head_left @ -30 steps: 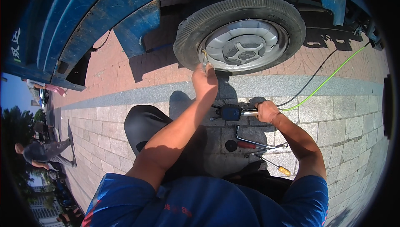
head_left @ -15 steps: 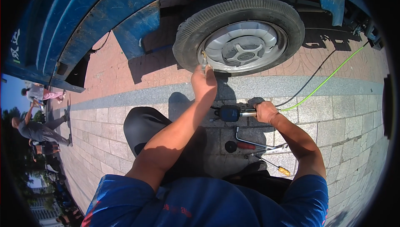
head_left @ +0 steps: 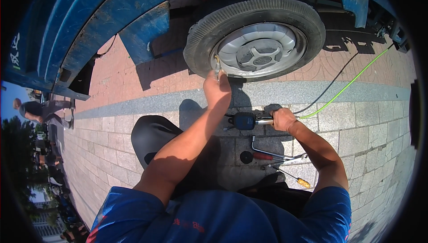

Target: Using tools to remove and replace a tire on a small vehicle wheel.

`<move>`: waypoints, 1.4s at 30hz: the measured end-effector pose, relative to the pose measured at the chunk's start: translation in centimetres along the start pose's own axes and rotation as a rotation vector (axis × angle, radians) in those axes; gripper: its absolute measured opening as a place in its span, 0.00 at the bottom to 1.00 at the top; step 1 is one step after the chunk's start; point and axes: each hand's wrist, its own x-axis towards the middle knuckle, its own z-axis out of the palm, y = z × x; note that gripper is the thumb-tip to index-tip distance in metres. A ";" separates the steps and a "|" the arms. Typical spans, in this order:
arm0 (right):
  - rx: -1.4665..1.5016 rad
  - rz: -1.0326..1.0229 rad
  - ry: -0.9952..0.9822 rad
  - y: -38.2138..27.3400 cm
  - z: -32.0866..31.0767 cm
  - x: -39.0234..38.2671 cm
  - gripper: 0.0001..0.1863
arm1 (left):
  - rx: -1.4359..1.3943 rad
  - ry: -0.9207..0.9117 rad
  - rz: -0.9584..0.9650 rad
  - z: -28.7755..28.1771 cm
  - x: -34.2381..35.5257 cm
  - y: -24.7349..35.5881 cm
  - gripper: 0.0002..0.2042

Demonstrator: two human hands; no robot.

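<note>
A vehicle wheel with a black tyre [head_left: 199, 42] and a silver rim [head_left: 234, 46] stands in front of me. My left hand [head_left: 217, 89] reaches to the rim's lower left, its fingers closed around a metal air chuck [head_left: 217, 68] at the brass-coloured valve stem [head_left: 216, 58]. Close to the ground, my right hand [head_left: 283, 119] grips the metal handle of a tyre inflator gun [head_left: 265, 121]. A dark square gauge [head_left: 244, 121] forms the gun's left end; its reading is too small to make out. From the right hand a bright green hose [head_left: 352, 81] runs off to the far right.
Below the inflator, a bent metal wrench [head_left: 253, 144], a red-handled tool [head_left: 263, 156], a yellow-handled screwdriver [head_left: 303, 183] and a round black piece [head_left: 246, 157] lie on the paving. Blue vehicle bodywork [head_left: 142, 29] overhangs the wheel. A person [head_left: 47, 110] walks at the far left.
Both my hands keep their holds in nearly the same places. At the far left the walking person has shifted, and another person in pink is no longer visible.
</note>
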 end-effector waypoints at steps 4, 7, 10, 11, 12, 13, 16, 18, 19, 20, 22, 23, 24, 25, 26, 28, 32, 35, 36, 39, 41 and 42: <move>-0.003 0.002 -0.004 0.2 0.3 0.1 0.18 | -0.014 -0.002 -0.001 0.1 0.0 -0.1 0.12; 0.009 -0.007 -0.003 -0.1 -0.2 0.1 0.18 | 0.008 -0.007 -0.010 -0.1 0.0 -0.1 0.12; 0.018 -0.007 -0.008 -0.2 -0.4 0.1 0.18 | -0.003 -0.002 0.002 0.0 0.0 -0.1 0.13; 0.018 -0.007 -0.008 -0.1 -0.3 0.2 0.18 | -0.010 0.004 0.016 0.0 -0.1 -0.1 0.13; 0.018 -0.008 -0.008 0.0 -0.2 0.2 0.18 | -0.011 0.004 0.015 0.0 0.0 -0.2 0.13; 0.017 -0.009 -0.007 0.0 -0.2 0.2 0.18 | -0.025 0.003 0.023 0.0 0.0 -0.3 0.13; 0.010 -0.003 -0.019 0.0 -0.1 0.3 0.19 | -0.018 -0.005 0.016 0.0 0.0 -0.1 0.13; 0.013 -0.005 -0.018 -0.2 -0.3 0.3 0.19 | 0.006 -0.011 0.004 -0.2 0.0 0.0 0.13; 0.015 -0.006 -0.017 -0.2 -0.4 0.3 0.19 | 0.023 -0.004 0.016 -0.2 0.0 0.0 0.13; 0.015 -0.005 -0.017 -0.3 -0.5 0.3 0.19 | 0.039 0.003 0.029 -0.2 0.0 0.0 0.12; 0.014 0.000 -0.025 -0.3 -0.7 0.3 0.19 | 0.045 0.001 0.038 -0.3 0.0 0.0 0.12; 0.014 -0.001 -0.025 -0.4 -0.7 0.4 0.19 | 0.051 0.000 0.047 -0.3 0.0 -0.1 0.12; 0.010 0.003 -0.027 -0.4 -0.7 0.5 0.19 | 0.051 0.001 0.047 -0.3 0.1 -0.2 0.12; 0.006 0.006 -0.030 -0.5 -0.8 0.5 0.19 | 0.029 -0.004 0.039 -0.3 0.1 -0.3 0.12; 0.007 0.006 -0.030 -0.5 -0.8 0.6 0.19 | 0.007 -0.011 0.031 -0.3 0.1 -0.3 0.12; -0.002 0.012 -0.023 -0.5 -0.8 0.6 0.18 | 0.009 -0.008 0.030 -0.4 0.1 -0.4 0.12; 0.010 0.003 -0.018 -0.3 -0.5 0.8 0.18 | 0.018 -0.011 0.022 -0.4 0.1 -0.5 0.12; 0.009 0.028 -0.029 -0.3 -0.1 1.1 0.18 | 0.011 -0.018 0.022 -0.4 0.1 -0.6 0.12; 0.011 0.012 -0.026 -0.1 -0.1 1.2 0.18 | 0.011 -0.018 0.022 -0.5 0.1 -0.7 0.12; 0.002 -0.003 -0.027 -0.1 0.0 1.4 0.18 | 0.008 -0.034 0.031 -0.6 0.2 -0.9 0.12; -0.008 -0.004 -0.031 -0.3 -0.1 1.5 0.18 | 0.012 -0.028 0.041 -0.6 0.1 -1.0 0.12; -0.005 -0.001 -0.036 -0.3 -0.3 1.6 0.18 | 0.013 -0.028 0.040 -0.6 0.2 -1.0 0.12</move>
